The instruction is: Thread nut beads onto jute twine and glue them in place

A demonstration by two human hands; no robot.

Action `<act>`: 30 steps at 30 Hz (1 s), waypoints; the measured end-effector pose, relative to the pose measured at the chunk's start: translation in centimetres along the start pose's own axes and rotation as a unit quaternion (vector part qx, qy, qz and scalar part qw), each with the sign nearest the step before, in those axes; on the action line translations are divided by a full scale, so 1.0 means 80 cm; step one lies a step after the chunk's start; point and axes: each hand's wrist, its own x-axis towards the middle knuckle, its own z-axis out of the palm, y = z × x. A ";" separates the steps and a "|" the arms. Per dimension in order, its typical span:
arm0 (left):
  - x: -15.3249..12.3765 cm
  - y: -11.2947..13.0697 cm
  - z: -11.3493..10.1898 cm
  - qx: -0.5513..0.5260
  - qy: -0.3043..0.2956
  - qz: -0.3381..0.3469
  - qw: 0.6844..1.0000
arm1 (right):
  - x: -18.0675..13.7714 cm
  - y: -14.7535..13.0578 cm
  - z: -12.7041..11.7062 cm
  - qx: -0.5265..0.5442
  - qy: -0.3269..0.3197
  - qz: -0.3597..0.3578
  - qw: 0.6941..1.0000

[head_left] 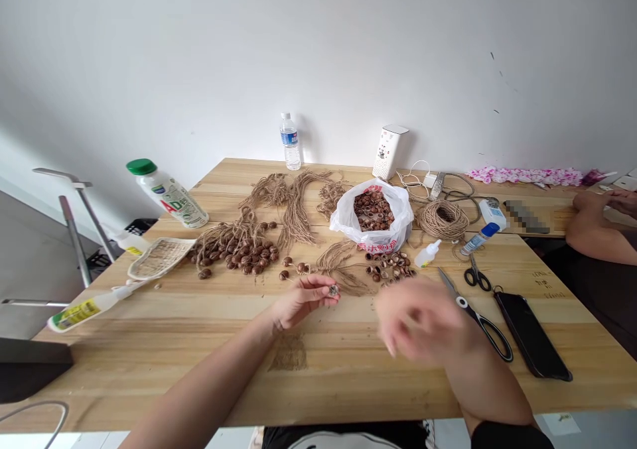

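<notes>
Greyish shell (333, 291) pinched in the left grip (304, 298), mid-frame; right grip (421, 320) too blurred to tell; wooden bench (358, 383) below, white wall (328, 51) above.

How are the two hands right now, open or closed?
Left hand: closed, pinching a small greyish piece.
Right hand: too blurred to tell.

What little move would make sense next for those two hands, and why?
Perhaps bring the right hand to the small piece: the left hand pinches it, while the right, too blurred to show its grip, hangs apart from it.
</notes>
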 end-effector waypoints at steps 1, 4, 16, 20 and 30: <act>0.000 0.007 -0.002 0.006 0.016 0.006 1.000 | 0.006 0.011 0.012 -0.002 -0.064 -0.003 0.998; 0.000 0.020 -0.008 0.006 0.048 0.013 0.999 | 0.018 0.054 0.054 -0.108 -0.285 0.078 0.949; 0.003 -0.002 -0.004 -0.043 0.045 -0.012 0.998 | -0.003 0.106 0.113 -0.280 -0.278 0.193 0.899; 0.005 -0.005 -0.004 -0.048 0.040 -0.006 0.998 | -0.002 0.111 0.122 -0.170 -0.251 0.230 0.925; 0.010 -0.005 -0.013 -0.043 0.010 0.052 0.998 | 0.002 0.128 0.112 -0.118 -0.165 0.233 0.951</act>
